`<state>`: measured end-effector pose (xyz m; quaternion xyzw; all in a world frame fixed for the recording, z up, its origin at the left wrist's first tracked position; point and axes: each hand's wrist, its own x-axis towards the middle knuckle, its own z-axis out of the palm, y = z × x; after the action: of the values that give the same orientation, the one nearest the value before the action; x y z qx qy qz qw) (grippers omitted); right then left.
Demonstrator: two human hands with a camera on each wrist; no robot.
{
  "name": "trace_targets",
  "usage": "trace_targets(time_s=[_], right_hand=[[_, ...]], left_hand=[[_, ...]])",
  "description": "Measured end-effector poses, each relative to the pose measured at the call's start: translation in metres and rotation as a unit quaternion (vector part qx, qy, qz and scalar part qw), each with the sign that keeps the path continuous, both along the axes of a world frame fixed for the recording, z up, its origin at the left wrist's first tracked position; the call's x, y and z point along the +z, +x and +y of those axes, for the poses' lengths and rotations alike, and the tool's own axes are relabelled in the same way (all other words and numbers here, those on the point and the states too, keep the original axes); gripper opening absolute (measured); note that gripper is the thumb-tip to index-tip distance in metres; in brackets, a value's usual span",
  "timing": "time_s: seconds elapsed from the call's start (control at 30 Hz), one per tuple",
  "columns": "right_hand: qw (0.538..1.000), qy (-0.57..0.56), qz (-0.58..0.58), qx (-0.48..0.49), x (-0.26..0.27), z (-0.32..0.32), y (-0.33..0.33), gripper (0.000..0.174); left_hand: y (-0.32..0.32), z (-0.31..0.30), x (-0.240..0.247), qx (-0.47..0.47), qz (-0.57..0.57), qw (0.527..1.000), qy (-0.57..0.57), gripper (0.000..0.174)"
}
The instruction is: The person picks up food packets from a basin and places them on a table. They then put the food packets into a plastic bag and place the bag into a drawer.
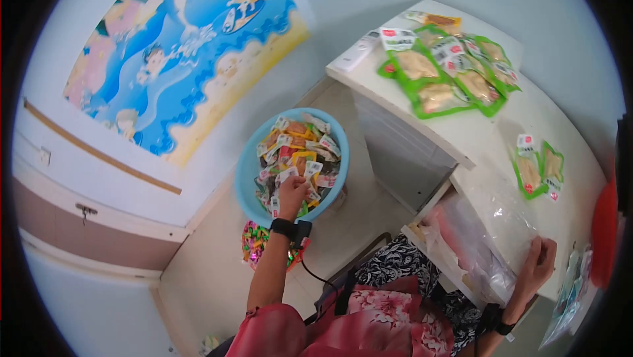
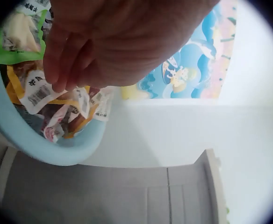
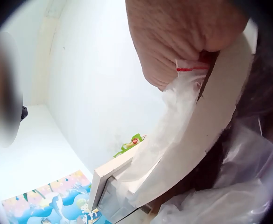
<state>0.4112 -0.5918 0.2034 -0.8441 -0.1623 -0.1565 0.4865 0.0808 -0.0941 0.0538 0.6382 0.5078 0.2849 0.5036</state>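
Observation:
My left hand (image 1: 293,195) is down at a light blue basin (image 1: 245,189) heaped with snack packets. Its bunched fingertips pinch a white-cornered snack packet (image 2: 37,95) with a barcode, at the top of the heap. On the other side, my right hand (image 1: 539,264) grips the edge of a clear plastic zip bag (image 3: 162,135) with a red strip at its mouth. That bag lies over the white desk edge (image 3: 220,107), above a pulled-out drawer (image 1: 455,268) stuffed with more clear bags.
Green-edged food packets (image 1: 455,70) are piled at the desk's far end, beside a white box (image 1: 356,50). Two more packets (image 1: 537,169) lie nearer. Under the basin's near side sits a basket of colourful wrapped sweets (image 1: 256,241). A sea-themed mural (image 1: 178,60) covers the wall.

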Motion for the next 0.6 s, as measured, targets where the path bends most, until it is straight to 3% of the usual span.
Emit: trace_targets(time_s=[0.2, 0.4, 0.6], right_hand=[[1.0, -0.021, -0.02, 0.0, -0.009, -0.008, 0.007, 0.015], [0.998, -0.058, -0.022, -0.013, -0.009, -0.009, 0.009, 0.016], [0.998, -0.057, -0.027, -0.009, -0.009, -0.011, 0.01, 0.016]], left_hand=[[0.024, -0.03, 0.012, 0.019, 0.184, 0.937, 0.297, 0.037], [0.061, -0.016, 0.022, -0.138, 0.233, 0.845, 0.461, 0.042], [0.064, 0.006, -0.009, -0.154, 0.372, 0.809, 0.429, 0.041]])
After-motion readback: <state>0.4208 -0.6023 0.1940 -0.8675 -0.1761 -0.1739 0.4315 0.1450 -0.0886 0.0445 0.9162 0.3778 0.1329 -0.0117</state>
